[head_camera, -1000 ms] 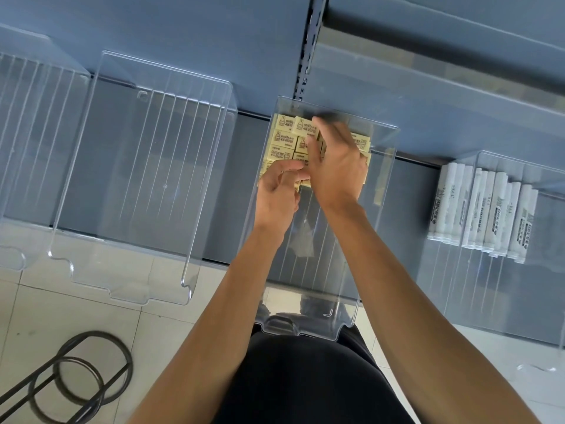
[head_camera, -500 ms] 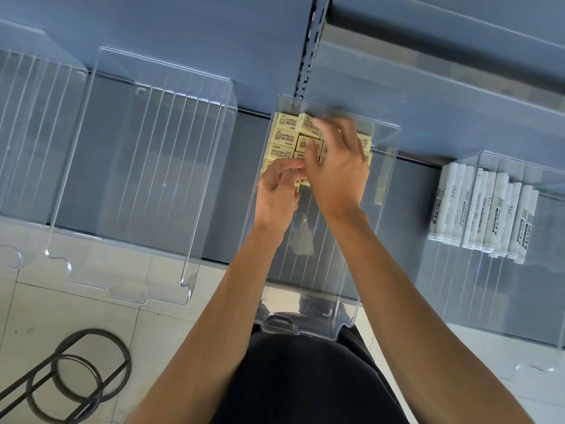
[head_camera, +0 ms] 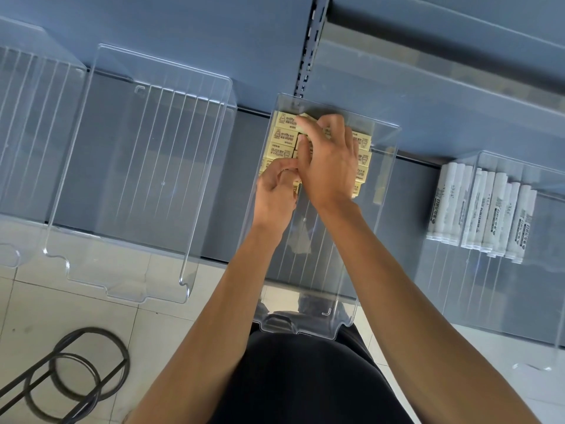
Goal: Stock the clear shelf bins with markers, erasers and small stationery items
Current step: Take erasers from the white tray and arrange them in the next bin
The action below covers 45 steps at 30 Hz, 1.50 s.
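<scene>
A clear bin (head_camera: 387, 185) stands on the grey shelf at the middle, with several yellow erasers (head_camera: 282, 136) stacked in rows at its back. My left hand (head_camera: 275, 195) is inside the bin at the stack's near left corner, its thumb and fingers curled and pinching an eraser there. My right hand (head_camera: 331, 166) lies spread over the stack and hides most of it. Its fingers are fairly straight, and the index fingertip presses on a tilted eraser (head_camera: 306, 117) at the back row.
An empty clear bin (head_camera: 137, 179) sits to the left, another (head_camera: 27, 133) at the far left. On the right, a clear bin (head_camera: 519, 301) holds several white markers (head_camera: 483, 209). A black wire rack (head_camera: 70, 371) stands on the tiled floor, lower left.
My right hand has spread and slid slightly left over the stack, its index finger reaching the tilted back eraser. My left hand has stayed at the near left corner.
</scene>
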Each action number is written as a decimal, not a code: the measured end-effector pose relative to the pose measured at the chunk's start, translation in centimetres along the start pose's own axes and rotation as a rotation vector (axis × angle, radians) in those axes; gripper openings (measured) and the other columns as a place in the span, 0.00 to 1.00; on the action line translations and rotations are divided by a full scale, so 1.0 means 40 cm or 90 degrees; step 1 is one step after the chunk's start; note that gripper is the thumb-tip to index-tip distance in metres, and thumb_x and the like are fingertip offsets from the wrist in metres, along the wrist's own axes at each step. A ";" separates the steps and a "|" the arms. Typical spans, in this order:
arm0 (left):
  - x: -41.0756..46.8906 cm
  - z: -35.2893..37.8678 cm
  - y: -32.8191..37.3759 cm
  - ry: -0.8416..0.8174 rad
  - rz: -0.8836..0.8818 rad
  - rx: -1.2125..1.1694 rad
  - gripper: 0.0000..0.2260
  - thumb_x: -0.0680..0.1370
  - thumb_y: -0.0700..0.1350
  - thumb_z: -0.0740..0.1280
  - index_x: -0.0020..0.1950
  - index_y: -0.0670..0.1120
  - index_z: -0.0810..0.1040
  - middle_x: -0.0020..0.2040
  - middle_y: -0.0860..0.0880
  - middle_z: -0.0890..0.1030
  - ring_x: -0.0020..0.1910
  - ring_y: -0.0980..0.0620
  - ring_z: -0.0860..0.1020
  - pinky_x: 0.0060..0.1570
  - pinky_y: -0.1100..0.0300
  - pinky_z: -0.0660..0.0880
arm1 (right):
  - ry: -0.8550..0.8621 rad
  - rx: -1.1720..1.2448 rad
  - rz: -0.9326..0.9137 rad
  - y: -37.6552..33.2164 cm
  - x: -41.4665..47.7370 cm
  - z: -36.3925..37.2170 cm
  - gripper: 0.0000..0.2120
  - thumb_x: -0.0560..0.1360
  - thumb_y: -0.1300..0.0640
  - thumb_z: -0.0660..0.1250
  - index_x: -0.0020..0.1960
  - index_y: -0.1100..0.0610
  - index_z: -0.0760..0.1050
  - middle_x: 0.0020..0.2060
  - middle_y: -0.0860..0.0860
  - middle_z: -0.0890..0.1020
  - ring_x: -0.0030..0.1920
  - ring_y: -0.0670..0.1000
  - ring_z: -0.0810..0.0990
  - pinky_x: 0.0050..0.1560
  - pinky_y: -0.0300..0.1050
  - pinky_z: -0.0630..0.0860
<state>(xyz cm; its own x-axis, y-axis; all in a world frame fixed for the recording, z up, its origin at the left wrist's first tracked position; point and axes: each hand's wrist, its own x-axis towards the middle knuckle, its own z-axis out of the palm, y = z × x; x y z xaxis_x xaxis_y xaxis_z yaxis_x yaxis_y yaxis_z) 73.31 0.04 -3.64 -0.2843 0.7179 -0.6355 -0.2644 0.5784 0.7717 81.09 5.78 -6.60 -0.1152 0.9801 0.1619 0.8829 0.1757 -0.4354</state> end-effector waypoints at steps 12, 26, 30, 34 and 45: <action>0.009 -0.003 -0.012 -0.004 0.024 0.017 0.14 0.80 0.34 0.57 0.46 0.48 0.78 0.35 0.55 0.81 0.22 0.57 0.63 0.23 0.64 0.61 | -0.017 -0.024 -0.013 0.014 -0.004 -0.015 0.15 0.77 0.55 0.62 0.61 0.54 0.79 0.52 0.50 0.81 0.53 0.55 0.76 0.52 0.46 0.65; 0.011 -0.004 -0.017 -0.067 0.034 -0.098 0.09 0.77 0.35 0.57 0.47 0.40 0.77 0.32 0.49 0.75 0.27 0.54 0.67 0.28 0.61 0.65 | 0.010 0.230 0.057 0.014 -0.086 -0.068 0.09 0.78 0.59 0.61 0.50 0.58 0.79 0.45 0.50 0.81 0.49 0.51 0.76 0.51 0.48 0.75; 0.001 -0.002 -0.012 -0.140 -0.017 -0.216 0.13 0.63 0.34 0.55 0.46 0.40 0.71 0.37 0.46 0.76 0.37 0.52 0.74 0.38 0.59 0.73 | -0.020 0.338 0.096 -0.003 -0.134 -0.084 0.05 0.78 0.62 0.63 0.49 0.61 0.77 0.44 0.51 0.80 0.43 0.47 0.78 0.41 0.37 0.76; -0.013 -0.009 -0.021 -0.197 -0.005 -0.224 0.14 0.64 0.30 0.55 0.46 0.43 0.68 0.39 0.45 0.75 0.39 0.49 0.75 0.41 0.56 0.73 | -0.060 0.398 0.098 -0.003 -0.173 -0.104 0.03 0.77 0.64 0.66 0.50 0.61 0.77 0.42 0.50 0.79 0.38 0.42 0.77 0.37 0.29 0.71; -0.077 -0.032 -0.060 -0.047 0.021 -0.063 0.14 0.76 0.31 0.70 0.57 0.46 0.77 0.53 0.46 0.84 0.51 0.54 0.83 0.51 0.64 0.77 | -0.101 0.382 0.128 0.027 -0.210 -0.127 0.10 0.76 0.64 0.69 0.57 0.59 0.79 0.43 0.48 0.80 0.39 0.44 0.80 0.40 0.30 0.75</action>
<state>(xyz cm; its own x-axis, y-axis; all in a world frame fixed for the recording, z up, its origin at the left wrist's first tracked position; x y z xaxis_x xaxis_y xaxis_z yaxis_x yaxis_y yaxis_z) 73.61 -4.04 -3.57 -0.2268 0.7641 -0.6039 -0.3466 0.5161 0.7833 85.32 -2.75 -3.94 -0.0811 0.9929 -0.0874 0.4920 -0.0364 -0.8699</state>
